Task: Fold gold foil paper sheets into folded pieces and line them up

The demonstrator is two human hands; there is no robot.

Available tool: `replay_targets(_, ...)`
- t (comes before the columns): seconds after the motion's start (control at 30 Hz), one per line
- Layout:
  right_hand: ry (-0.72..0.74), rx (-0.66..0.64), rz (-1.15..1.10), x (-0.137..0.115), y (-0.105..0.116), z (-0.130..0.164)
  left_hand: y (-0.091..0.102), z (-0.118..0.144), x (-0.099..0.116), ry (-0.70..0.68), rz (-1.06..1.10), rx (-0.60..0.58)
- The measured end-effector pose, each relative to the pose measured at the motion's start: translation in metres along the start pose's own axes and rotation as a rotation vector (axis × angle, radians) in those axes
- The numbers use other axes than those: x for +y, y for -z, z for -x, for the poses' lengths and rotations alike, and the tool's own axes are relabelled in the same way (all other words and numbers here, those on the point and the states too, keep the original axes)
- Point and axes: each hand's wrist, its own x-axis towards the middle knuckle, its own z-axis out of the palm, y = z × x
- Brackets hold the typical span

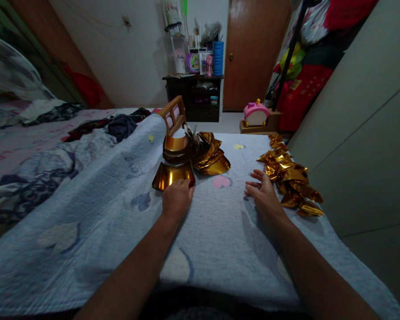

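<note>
My left hand (177,198) is closed on the near edge of a curved sheet of gold foil paper (174,174), its fingertips at the sheet's right corner. Behind that sheet lies a stack of similar curved gold sheets (176,145). Beside the stack, a fanned pile of gold sheets (211,155) spreads to the right. My right hand (262,190) hovers over the cloth with its fingers apart and nothing in them. Just right of it runs a heap of folded gold foil pieces (286,173), apart from the fingers as far as I can see.
A pale blue quilted cloth with heart shapes (213,231) covers the surface. A wooden chair back (174,116) rises behind the stack. Clothes (120,126) lie on the bed at left. A pink-and-white toy (256,114) stands beyond the far edge; a pale cabinet (363,133) borders the right.
</note>
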Motion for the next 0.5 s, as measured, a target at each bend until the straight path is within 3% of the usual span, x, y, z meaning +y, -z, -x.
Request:
replay_targets(0.33,0.001,-0.015,-0.014,-0.001,0.001,0.001,0.004,0.000,-0.012,0.035,0.062,0.214)
replay_targets(0.5,0.006,-0.020,-0.008,0.000,0.001,0.001,0.007,-0.001,-0.015,0.081,0.046,0.256)
